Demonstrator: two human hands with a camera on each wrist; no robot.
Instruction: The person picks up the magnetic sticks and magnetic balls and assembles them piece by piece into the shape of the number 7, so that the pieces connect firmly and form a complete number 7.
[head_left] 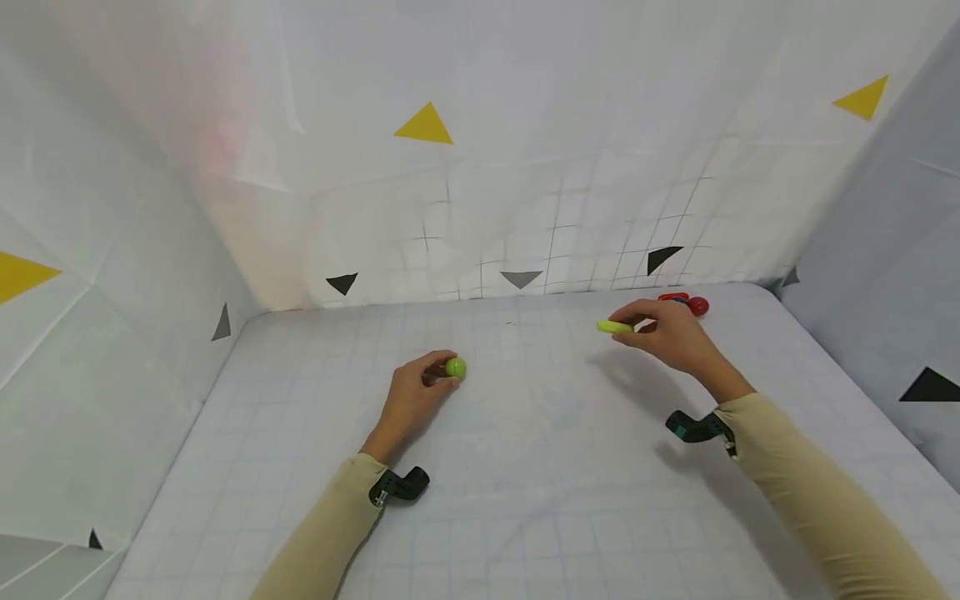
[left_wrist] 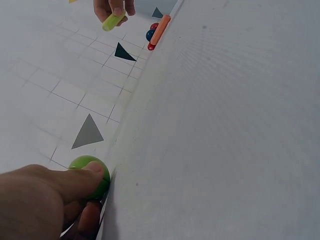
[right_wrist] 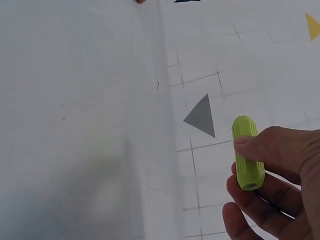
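Note:
My left hand pinches a small green ball that sits on the white gridded table; in the left wrist view the ball shows between thumb and fingers. Above the table at the right, my right hand holds a short lime-green ribbed cylinder between thumb and fingers, plainly seen in the right wrist view. Both hands are apart, about a forearm's width between them.
Small toys lie by the back wall at the right: a red ball, a dark blue ball and an orange-red stick. White sheet walls with yellow and black triangles enclose the table on three sides.

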